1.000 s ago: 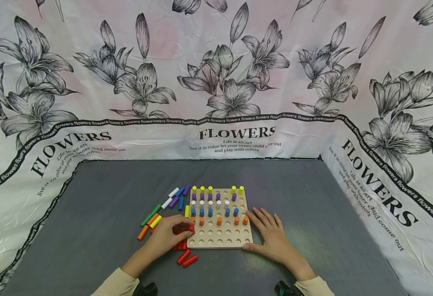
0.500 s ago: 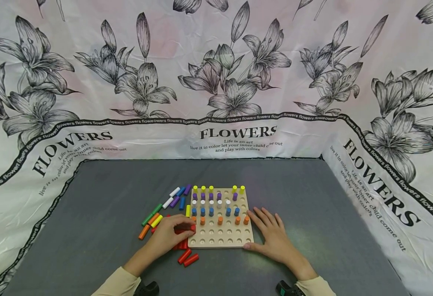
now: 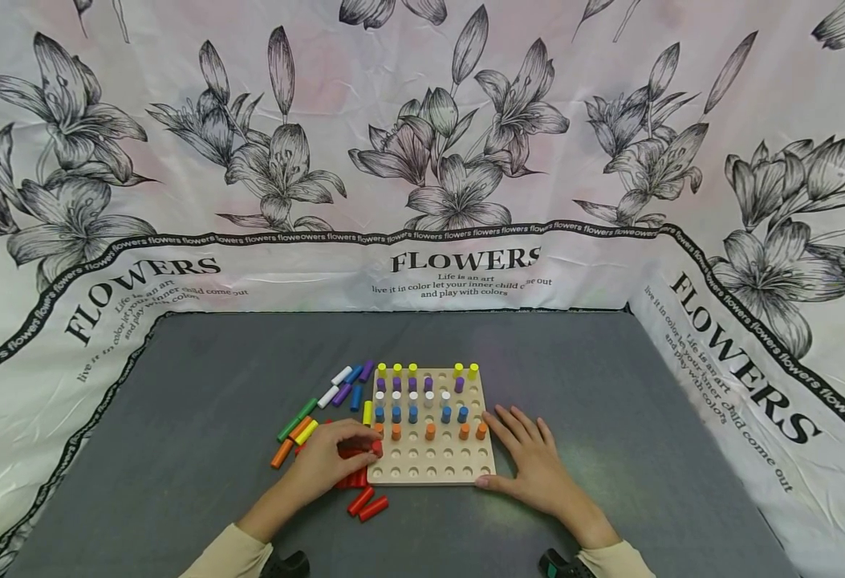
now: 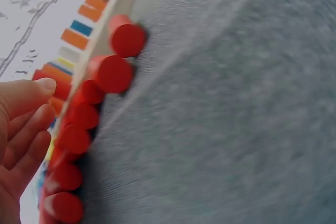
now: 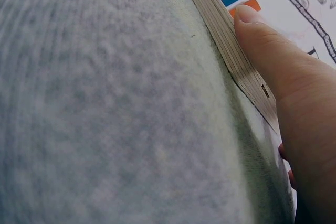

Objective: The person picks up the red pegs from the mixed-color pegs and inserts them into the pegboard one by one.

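A wooden pegboard (image 3: 431,474) stands on the grey table, with rows of yellow, purple, white, blue and orange pegs upright in its holes. At the board's left edge my left hand (image 3: 324,456) pinches a red peg (image 3: 376,448) between thumb and fingers, over the first hole of the row in front of the orange pegs. The same red peg (image 4: 55,81) shows upright by the thumb in the left wrist view. My right hand (image 3: 530,464) rests spread along the board's right edge, its thumb (image 5: 252,22) on the near corner in the right wrist view.
Loose red pegs (image 3: 353,479) lie beside the board under my left hand, with two more (image 3: 373,509) in front. Further left lie green (image 3: 297,420), orange, yellow, white, blue and purple pegs. A flower-print cloth (image 3: 458,273) walls the table's back and sides.
My left hand stays at the same hole with the red peg, almost still. The right hand has not moved on the board; the whole view has shifted very slightly.
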Motion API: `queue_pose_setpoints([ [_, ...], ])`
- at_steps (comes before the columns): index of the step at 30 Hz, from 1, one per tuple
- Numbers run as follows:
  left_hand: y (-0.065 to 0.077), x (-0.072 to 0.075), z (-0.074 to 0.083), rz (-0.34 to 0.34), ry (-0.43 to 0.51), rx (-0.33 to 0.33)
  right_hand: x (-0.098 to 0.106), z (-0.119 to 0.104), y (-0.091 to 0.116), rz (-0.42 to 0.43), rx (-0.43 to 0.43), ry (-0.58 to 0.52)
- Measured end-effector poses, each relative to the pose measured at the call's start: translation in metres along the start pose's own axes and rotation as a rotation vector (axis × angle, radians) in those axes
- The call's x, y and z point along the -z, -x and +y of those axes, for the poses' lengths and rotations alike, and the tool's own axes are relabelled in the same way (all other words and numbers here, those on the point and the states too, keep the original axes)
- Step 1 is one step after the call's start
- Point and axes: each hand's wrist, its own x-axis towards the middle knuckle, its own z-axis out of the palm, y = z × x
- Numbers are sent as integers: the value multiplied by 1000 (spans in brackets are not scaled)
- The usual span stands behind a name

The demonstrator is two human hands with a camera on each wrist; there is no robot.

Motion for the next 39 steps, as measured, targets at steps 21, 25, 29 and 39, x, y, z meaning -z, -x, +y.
queue_pose_setpoints([
  [21, 6, 28, -18, 93, -112, 82, -2, 2, 1, 5, 1, -8],
  [25, 6, 30, -19, 84, -150, 80, -2, 1, 1, 3, -1, -9],
  [29, 5, 31, -19, 84, -218, 89, -3, 1, 0, 15, 6, 3],
  [39, -2, 30, -22, 47, -353, 78, -3, 1, 0, 28, 8, -8],
])
